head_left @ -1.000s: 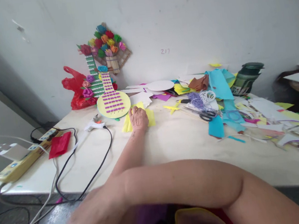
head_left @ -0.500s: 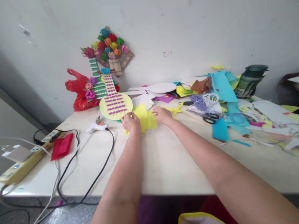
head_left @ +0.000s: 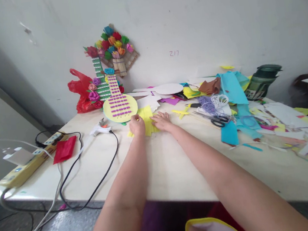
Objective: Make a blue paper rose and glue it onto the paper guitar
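Observation:
A sheet of thin yellow crepe paper [head_left: 148,120] lies on the table in front of me, with creases and uneven edges. At its left side my left hand [head_left: 137,126] is closed, fingers curled in. A tiny yellow spot shows by those fingertips, too small to name. My right hand [head_left: 162,122] rests palm down at the paper's right side, its fingers spread and touching it. Just behind my left hand stands a paper guitar [head_left: 120,106], with a round yellow body and purple strips.
To the left are a white glue gun [head_left: 100,130], a red packet [head_left: 64,149] and a power strip [head_left: 23,172] with cables. At right lie scissors [head_left: 220,121], purple yarn [head_left: 207,104], blue paper [head_left: 228,133] and scraps. A dark green bottle [head_left: 263,81] stands behind them.
My right hand has gone from pinched fingers at the paper's right edge to spread fingers lying on it. My left hand stays closed at the left side. The view has shifted slightly.

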{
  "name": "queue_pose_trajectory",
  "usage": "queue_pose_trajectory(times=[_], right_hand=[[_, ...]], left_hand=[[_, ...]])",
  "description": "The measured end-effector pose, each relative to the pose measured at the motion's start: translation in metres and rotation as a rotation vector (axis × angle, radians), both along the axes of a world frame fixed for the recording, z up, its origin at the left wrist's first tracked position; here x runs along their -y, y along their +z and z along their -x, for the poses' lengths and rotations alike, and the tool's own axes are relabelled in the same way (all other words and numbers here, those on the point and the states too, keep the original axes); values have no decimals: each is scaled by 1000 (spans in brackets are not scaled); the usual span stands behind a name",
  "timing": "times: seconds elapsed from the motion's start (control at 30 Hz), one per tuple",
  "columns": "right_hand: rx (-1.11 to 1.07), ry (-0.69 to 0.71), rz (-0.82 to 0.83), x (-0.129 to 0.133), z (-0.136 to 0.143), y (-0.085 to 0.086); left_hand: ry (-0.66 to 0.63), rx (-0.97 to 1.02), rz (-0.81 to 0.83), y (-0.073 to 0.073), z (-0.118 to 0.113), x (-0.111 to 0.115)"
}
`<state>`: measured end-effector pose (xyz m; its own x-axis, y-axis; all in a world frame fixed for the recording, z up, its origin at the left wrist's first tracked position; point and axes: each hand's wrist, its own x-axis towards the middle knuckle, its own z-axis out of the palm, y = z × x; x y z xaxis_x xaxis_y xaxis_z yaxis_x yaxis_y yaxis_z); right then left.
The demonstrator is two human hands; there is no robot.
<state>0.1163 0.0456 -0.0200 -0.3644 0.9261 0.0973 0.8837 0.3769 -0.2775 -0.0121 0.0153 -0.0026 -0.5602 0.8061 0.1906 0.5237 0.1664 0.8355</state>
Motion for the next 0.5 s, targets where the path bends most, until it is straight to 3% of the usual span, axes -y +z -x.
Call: queue_pose_trajectory(times=[0.27, 0.5], right_hand=[[-242, -84, -204, 0, -6, 1], [-830, -126, -263, -1, -22, 5]], left_hand=[[7, 34, -29, 0, -1, -1], [-43, -26, -110, -3, 1, -3]])
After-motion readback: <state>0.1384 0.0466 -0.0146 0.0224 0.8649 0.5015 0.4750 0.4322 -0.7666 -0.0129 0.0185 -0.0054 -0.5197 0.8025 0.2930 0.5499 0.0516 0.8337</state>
